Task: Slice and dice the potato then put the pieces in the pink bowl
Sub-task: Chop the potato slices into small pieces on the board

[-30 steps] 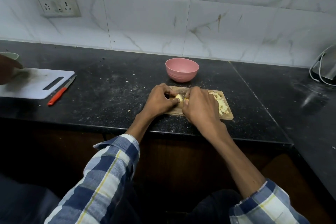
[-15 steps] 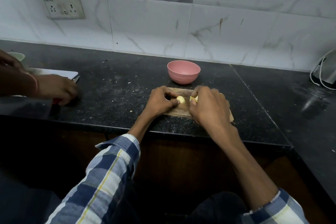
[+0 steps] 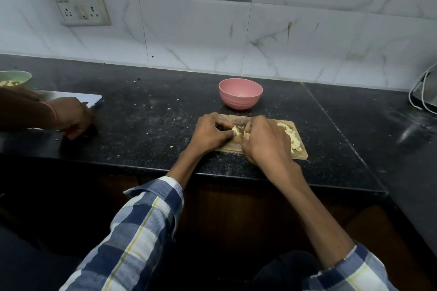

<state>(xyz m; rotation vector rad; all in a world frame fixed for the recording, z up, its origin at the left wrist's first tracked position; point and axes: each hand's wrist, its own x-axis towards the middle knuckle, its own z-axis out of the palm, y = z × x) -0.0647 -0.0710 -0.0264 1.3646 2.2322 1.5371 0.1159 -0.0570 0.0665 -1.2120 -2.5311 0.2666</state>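
The left hand [image 3: 209, 133] has its fingers curled round the last pale chunk of potato [image 3: 236, 130], pinning it to the wooden cutting board [image 3: 230, 147], much as it did a second ago. The right hand [image 3: 264, 140] sits just to its right, nearly touching it, fingers curled over something with a small yellow-green part [image 3: 247, 134] showing at the fingertips. It is probably a knife handle, but the blade is hidden, so what this hand holds cannot be told for sure. Over the last second the right hand has slid a little leftward, closing on the potato chunk, which looks smaller than before; my reading is that another cut has just been made or is under way. Beyond both hands, just past the board's far edge, the pink bowl [image 3: 240, 93] stands unmoved, and nothing shows inside it from this angle. To the right of the right hand lies the heap of diced pieces [image 3: 293, 136], partly covered by that hand. So dicing seems nearly done and the transfer not yet begun. Far to the left of the left hand, another person's hand [image 3: 71, 117] has come in over a white board [image 3: 91, 99], near a green bowl [image 3: 15, 78].
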